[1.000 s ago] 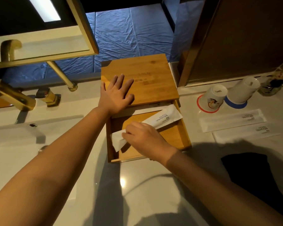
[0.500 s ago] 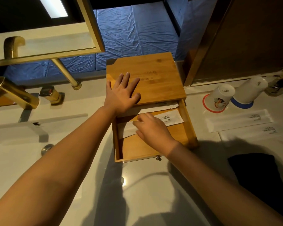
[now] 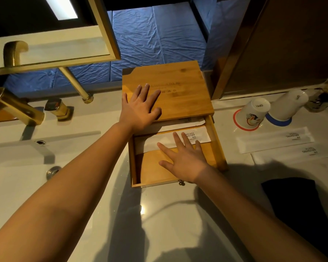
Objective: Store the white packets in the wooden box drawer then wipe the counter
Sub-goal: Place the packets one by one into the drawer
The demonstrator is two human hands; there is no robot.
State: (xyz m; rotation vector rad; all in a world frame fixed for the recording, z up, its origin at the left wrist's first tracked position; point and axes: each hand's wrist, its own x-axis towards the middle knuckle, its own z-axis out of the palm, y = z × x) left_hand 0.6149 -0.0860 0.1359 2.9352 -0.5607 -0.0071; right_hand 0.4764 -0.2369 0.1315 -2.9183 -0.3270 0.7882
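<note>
A wooden box (image 3: 182,87) stands on the white counter (image 3: 159,224) with its drawer (image 3: 153,167) pulled out toward me. My left hand (image 3: 140,108) lies flat on the box lid, fingers spread. My right hand (image 3: 184,159) hovers flat over the drawer, fingertips touching a white packet (image 3: 155,143) that lies across the drawer's back part. Behind it, half under the lid, lies another white packet (image 3: 180,126). Two more white packets (image 3: 275,139) (image 3: 292,154) lie on the counter to the right of the box.
Two upturned paper cups (image 3: 254,114) (image 3: 288,104) stand on coasters at the back right. A dark cloth (image 3: 299,205) lies on the counter at the front right. A sink basin (image 3: 17,176) and gold tap (image 3: 13,106) are on the left.
My right hand carried a white packet into the drawer, laid it flat at the back and let go, its fingers now spread. My left hand stayed on the lid.
</note>
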